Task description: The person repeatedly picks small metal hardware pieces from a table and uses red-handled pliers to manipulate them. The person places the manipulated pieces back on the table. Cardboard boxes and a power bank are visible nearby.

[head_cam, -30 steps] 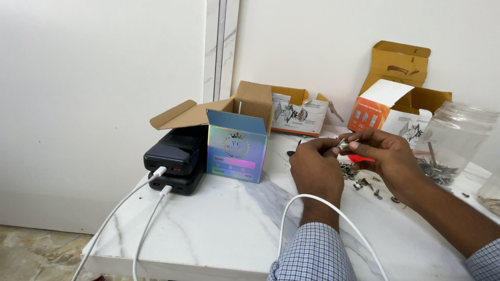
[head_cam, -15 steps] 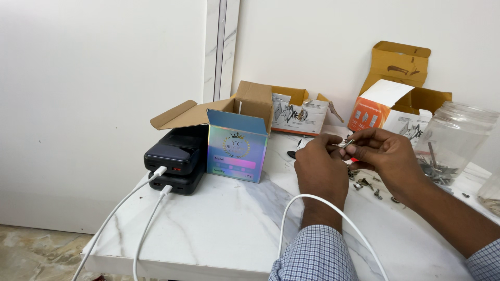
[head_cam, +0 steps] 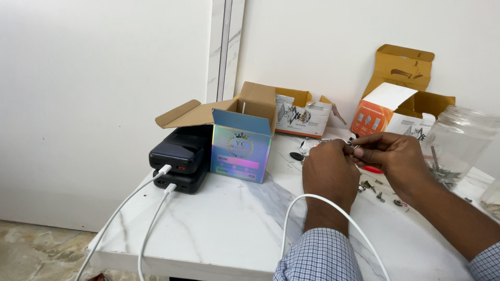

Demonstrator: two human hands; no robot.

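Both hands meet above the white marble tabletop (head_cam: 234, 224). The left hand (head_cam: 329, 174) and right hand (head_cam: 391, 156) pinch a small silvery metal part (head_cam: 355, 148) between their fingertips, too small to make out clearly. Just below them, loose small metal screws (head_cam: 376, 190) lie scattered on the marble, beside a clear plastic jar (head_cam: 458, 143). To the left stands an open iridescent cardboard box (head_cam: 240, 148), touching two stacked black power banks (head_cam: 181, 160) with white cables (head_cam: 130, 208) plugged in.

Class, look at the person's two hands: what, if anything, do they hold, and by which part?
Both hands, left and right, pinch a small metal piece between their fingertips; which part is gripped cannot be told.
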